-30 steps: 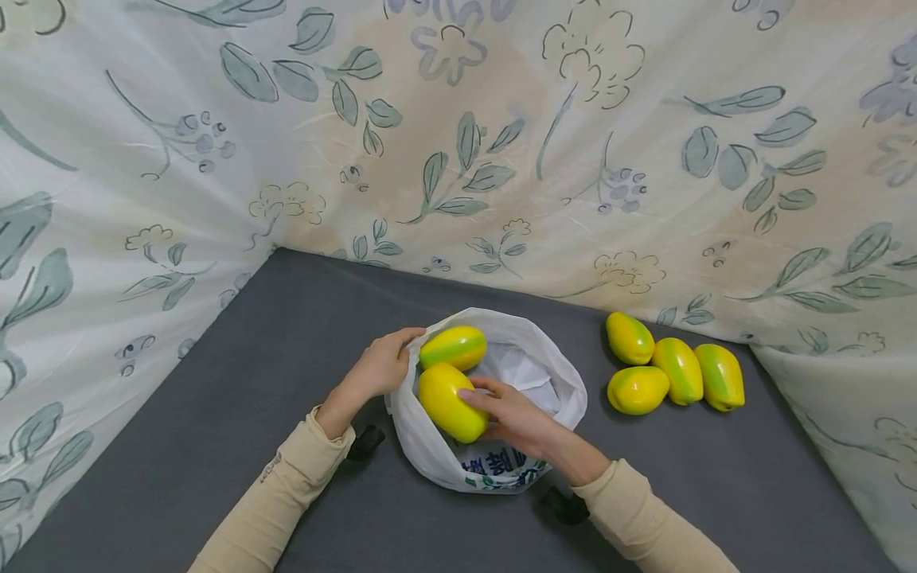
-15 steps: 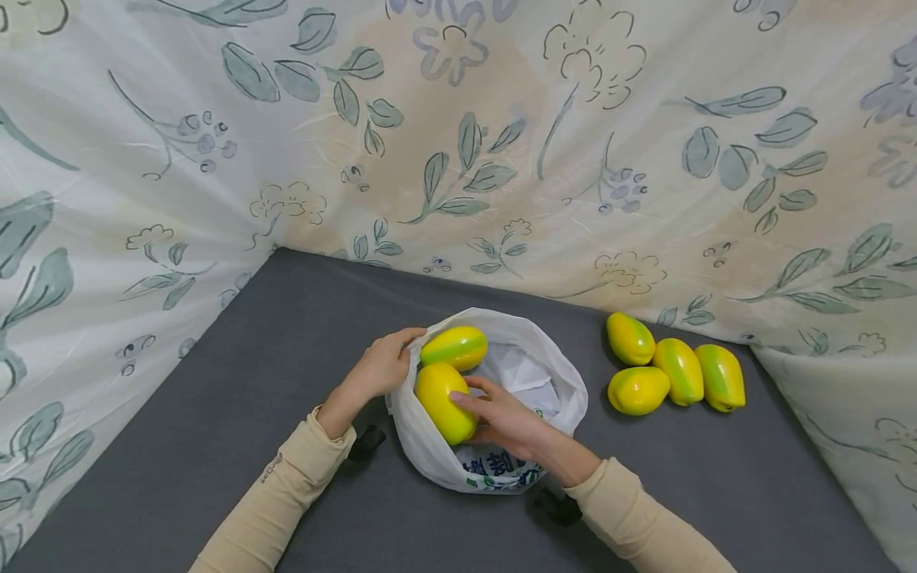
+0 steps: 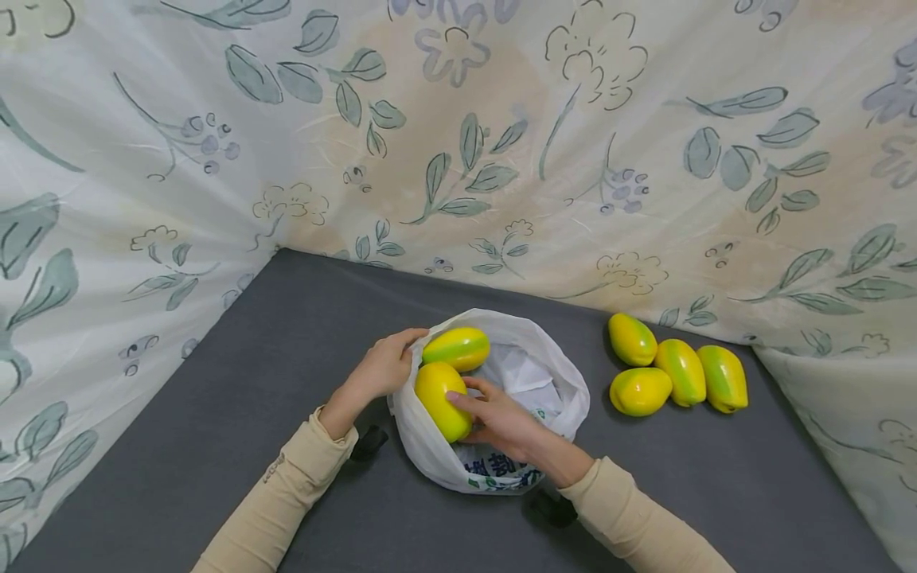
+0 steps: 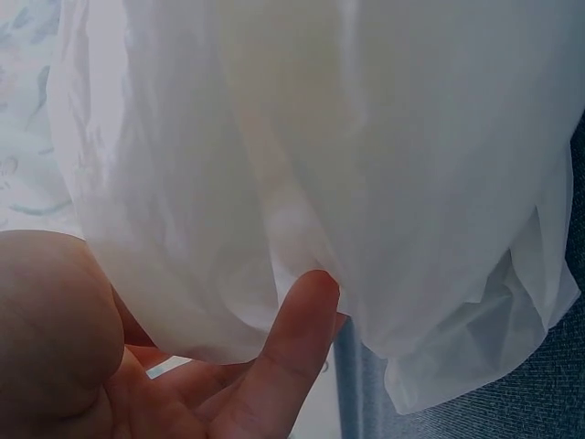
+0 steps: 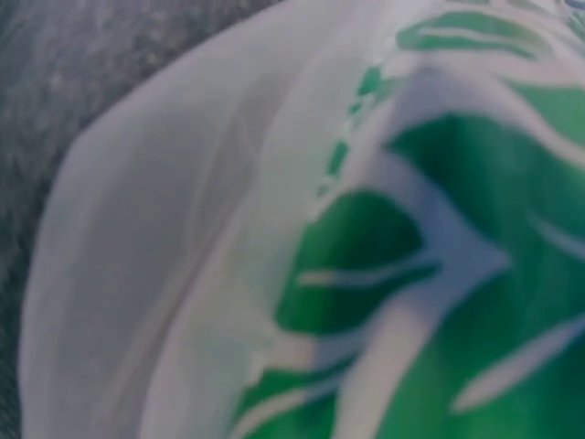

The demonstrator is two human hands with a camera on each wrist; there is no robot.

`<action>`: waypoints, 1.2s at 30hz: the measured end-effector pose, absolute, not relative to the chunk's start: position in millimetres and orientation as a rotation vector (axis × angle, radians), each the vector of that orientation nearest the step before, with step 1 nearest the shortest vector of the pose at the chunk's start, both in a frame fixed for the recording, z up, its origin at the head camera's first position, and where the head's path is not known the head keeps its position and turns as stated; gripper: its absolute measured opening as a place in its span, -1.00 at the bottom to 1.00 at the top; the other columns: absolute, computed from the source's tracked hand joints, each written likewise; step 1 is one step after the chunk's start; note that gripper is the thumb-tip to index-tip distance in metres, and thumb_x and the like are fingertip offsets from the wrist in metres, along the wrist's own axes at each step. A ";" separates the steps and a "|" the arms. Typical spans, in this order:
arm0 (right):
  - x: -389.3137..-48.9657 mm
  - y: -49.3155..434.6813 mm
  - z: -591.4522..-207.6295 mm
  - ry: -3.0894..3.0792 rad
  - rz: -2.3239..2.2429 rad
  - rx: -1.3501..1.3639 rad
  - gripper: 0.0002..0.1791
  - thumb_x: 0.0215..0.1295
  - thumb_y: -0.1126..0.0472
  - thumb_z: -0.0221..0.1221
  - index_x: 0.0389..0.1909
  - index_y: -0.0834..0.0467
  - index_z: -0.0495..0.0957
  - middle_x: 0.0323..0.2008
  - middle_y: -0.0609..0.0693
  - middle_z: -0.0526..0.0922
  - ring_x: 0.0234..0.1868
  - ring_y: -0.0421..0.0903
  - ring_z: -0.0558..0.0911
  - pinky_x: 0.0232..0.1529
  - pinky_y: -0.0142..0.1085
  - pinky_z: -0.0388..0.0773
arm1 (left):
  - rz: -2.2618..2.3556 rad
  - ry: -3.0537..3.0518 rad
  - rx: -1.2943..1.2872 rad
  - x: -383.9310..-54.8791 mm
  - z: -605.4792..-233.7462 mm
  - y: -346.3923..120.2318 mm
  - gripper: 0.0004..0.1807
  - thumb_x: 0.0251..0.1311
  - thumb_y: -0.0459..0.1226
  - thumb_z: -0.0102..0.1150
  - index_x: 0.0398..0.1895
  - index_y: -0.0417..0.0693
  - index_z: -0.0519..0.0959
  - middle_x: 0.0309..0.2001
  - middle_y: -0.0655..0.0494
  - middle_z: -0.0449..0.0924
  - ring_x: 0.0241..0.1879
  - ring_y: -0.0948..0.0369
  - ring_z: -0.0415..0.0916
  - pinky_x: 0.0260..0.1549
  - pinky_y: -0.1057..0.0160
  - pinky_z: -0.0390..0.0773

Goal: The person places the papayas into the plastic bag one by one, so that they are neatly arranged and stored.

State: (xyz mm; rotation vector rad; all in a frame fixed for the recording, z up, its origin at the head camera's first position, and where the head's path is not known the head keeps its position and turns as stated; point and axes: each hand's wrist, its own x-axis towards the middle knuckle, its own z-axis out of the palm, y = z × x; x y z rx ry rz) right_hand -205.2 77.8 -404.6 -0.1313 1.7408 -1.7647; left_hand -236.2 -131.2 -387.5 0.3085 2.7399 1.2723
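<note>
A white plastic bag (image 3: 573, 394) with dark lettering and green leaf print stands open-mouthed on the dark table. My left hand (image 3: 383, 364) grips its left rim; in the left wrist view, the thumb and fingers (image 4: 297, 334) close on the thin film. Inside the bag's mouth, my right hand (image 3: 501, 418) holds a yellow papaya (image 3: 438, 398), thumb on top and the other fingers partly hidden. Just behind it, another papaya (image 3: 458, 348) with a green streak lies against the bag's left side. The right wrist view shows only the bag's printed film (image 5: 439, 274), blurred and close.
To the right of the bag, several more papayas (image 3: 680, 372) lie grouped on the dark grey tabletop (image 3: 322, 294). A floral cloth (image 3: 458, 159) hangs behind the table and along both sides.
My right hand and the papaya have shifted slightly left, towards the bag's left wall. The left hand stays at the rim, and the other papayas have not moved.
</note>
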 end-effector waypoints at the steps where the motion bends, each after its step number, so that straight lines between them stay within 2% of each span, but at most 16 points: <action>1: -204.9 77.1 -404.7 1.745 -1.768 -0.128 -0.24 0.36 0.00 0.13 0.41 0.23 0.03 0.21 0.28 0.26 0.08 0.14 0.42 0.05 0.06 0.42 | 1.271 2.742 0.308 -236.1 -387.5 -131.1 -0.54 0.39 -0.45 -0.17 0.34 -0.15 0.34 0.26 -0.13 0.37 -0.70 0.20 0.12 -0.48 0.23 0.37; 11: -203.1 71.2 -405.7 1.829 -1.763 -0.120 -0.29 0.37 0.05 0.13 0.37 0.30 0.09 0.19 0.29 0.29 0.00 0.09 0.47 0.02 -0.04 0.43 | 1.248 2.757 0.313 -236.5 -387.9 -132.0 -0.54 0.39 -0.45 -0.16 0.34 -0.15 0.34 0.28 -0.12 0.36 -0.64 0.16 0.19 -0.30 0.15 0.42; 17: -201.8 72.5 -405.3 1.904 -1.738 -0.110 -0.32 0.39 0.03 0.11 0.35 0.34 0.15 0.17 0.28 0.31 -0.03 0.05 0.49 0.01 -0.08 0.43 | 1.270 2.738 0.319 -236.4 -388.4 -132.6 -0.54 0.40 -0.44 -0.17 0.34 -0.15 0.34 0.28 -0.12 0.35 -0.73 0.21 0.08 -0.55 0.22 0.33; 23: -200.3 76.7 -403.0 1.959 -1.732 -0.079 -0.35 0.38 0.05 0.12 0.33 0.34 0.21 0.08 0.27 0.39 -0.15 -0.01 0.57 -0.03 -0.10 0.50 | 1.267 2.749 0.318 -236.8 -387.8 -132.5 -0.54 0.39 -0.45 -0.17 0.34 -0.15 0.34 0.28 -0.12 0.35 -0.70 0.20 0.11 -0.45 0.20 0.37; 29: -201.5 79.2 -404.7 1.919 -1.737 -0.096 -0.37 0.40 0.07 0.10 0.34 0.34 0.21 0.09 0.25 0.40 -0.15 -0.02 0.59 -0.01 -0.09 0.49 | 1.268 2.751 0.315 -237.4 -389.2 -131.5 -0.55 0.39 -0.45 -0.16 0.33 -0.16 0.35 0.27 -0.14 0.36 -0.71 0.20 0.10 -0.57 0.23 0.31; 36: -203.7 82.6 -405.1 1.895 -1.755 -0.072 -0.40 0.42 0.04 0.07 0.31 0.33 0.25 0.06 0.21 0.46 -0.14 -0.02 0.57 0.02 -0.06 0.48 | 1.269 2.751 0.314 -238.3 -390.2 -131.7 -0.54 0.39 -0.45 -0.17 0.34 -0.16 0.33 0.27 -0.14 0.36 -0.72 0.21 0.09 -0.58 0.25 0.32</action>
